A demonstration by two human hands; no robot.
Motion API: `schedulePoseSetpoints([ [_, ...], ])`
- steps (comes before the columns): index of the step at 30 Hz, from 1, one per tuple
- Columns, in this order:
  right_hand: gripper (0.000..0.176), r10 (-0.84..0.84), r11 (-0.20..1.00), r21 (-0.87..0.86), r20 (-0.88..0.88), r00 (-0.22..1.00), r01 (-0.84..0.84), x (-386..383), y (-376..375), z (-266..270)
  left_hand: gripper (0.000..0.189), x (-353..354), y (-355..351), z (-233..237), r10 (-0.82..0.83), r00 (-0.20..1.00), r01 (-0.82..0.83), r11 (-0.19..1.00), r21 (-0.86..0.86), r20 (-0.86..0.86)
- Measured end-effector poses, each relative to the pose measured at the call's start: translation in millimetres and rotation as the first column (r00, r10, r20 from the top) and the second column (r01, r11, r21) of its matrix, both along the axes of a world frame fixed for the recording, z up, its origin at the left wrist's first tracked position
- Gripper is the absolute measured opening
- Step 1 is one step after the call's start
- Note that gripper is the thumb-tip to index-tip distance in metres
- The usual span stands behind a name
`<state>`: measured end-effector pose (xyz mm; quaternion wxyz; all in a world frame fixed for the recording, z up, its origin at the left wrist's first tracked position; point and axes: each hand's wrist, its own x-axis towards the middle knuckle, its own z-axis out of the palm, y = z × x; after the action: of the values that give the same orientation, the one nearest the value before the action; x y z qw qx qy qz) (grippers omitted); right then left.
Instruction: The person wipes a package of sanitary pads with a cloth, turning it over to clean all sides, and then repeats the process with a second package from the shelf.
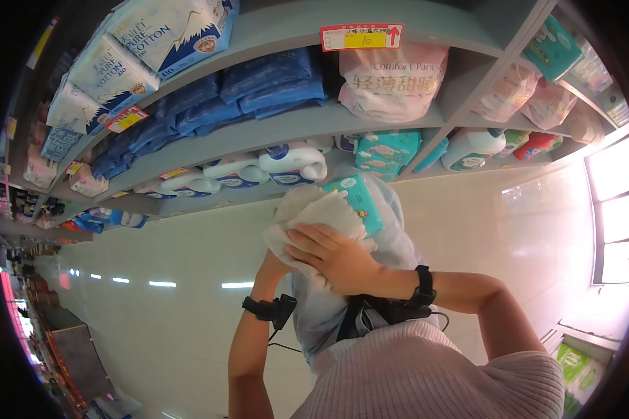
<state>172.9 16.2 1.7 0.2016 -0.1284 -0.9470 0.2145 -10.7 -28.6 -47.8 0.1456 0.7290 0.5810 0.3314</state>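
A bunched white cloth [307,209] is in front of my body, draped against a teal patterned pack [360,199] that shows at its right side. My right hand [339,258] lies over the cloth, its fingers stretched across the folds and pressing on it. From the lower left, my left hand [278,261] reaches under the cloth. The cloth covers its fingers, so their grip is hidden. Much of the pack's left part is also behind the cloth.
Grey shelves [272,31] run across the top, holding white cotton packs [168,31], dark blue packs [265,80], a pink bag [393,80] and white detergent bottles [293,162]. Another teal pack [388,152] stands on the lower shelf. Shiny floor tiles [189,307] lie below.
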Motion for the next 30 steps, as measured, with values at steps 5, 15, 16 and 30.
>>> schedulePoseSetpoints([
  [5,0.068,-0.094,0.921,0.388,0.138,0.986,0.033,38,38,3,0.102,6,11,-5,0.287,0.804,-0.142,0.943,-0.3,0.521],
  [15,0.071,-0.256,0.966,0.047,-0.007,0.967,0.256,55,81,17,0.088,12,16,65,0.529,0.766,-0.074,0.637,-0.768,0.365],
  [16,0.07,-0.272,0.962,0.027,-0.024,0.962,0.273,50,84,12,0.087,9,16,63,0.528,0.794,-0.12,0.623,-0.773,0.302],
  [30,0.064,-0.297,0.952,0.1,0.093,0.95,0.288,-5,100,-5,0.109,8,10,28,0.348,0.738,-0.215,0.933,-0.288,0.578],
])
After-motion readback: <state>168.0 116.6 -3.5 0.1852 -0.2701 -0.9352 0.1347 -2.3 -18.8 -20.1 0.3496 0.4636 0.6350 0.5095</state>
